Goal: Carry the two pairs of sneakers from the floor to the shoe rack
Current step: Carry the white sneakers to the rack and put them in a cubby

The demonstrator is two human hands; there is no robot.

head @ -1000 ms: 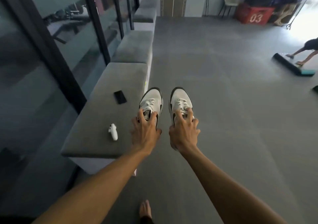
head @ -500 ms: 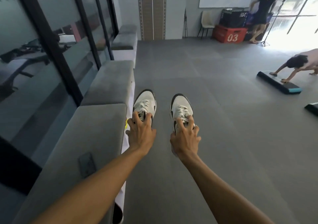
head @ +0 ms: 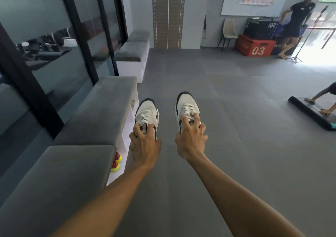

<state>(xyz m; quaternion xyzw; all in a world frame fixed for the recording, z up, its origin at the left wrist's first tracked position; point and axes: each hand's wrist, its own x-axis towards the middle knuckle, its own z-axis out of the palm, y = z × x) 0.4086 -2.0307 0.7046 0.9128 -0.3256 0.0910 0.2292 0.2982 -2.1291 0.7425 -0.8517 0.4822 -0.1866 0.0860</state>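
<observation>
I hold one white sneaker with black trim in each hand, both toes pointing away from me, above the grey floor. My left hand (head: 144, 144) grips the left sneaker (head: 147, 113) at its opening. My right hand (head: 190, 141) grips the right sneaker (head: 185, 106) the same way. Just left of the left sneaker runs a row of white shoe-rack units with grey cushioned tops (head: 107, 109). A red and yellow pair of shoes (head: 116, 162) sits in an open compartment of the nearest unit. The second pair of sneakers is not in sight.
Glass walls with black frames (head: 78, 27) stand behind the rack on the left. Grey mat floor (head: 236, 127) spreads ahead and right. A person leans on a black step platform (head: 312, 112) at the right. Another person stands by a red box (head: 254, 45) and a stand at the back.
I have walked forward along the rack with both sneakers held out. The phone and white object on the cushion have dropped out of view. The sneakers have spread slightly apart.
</observation>
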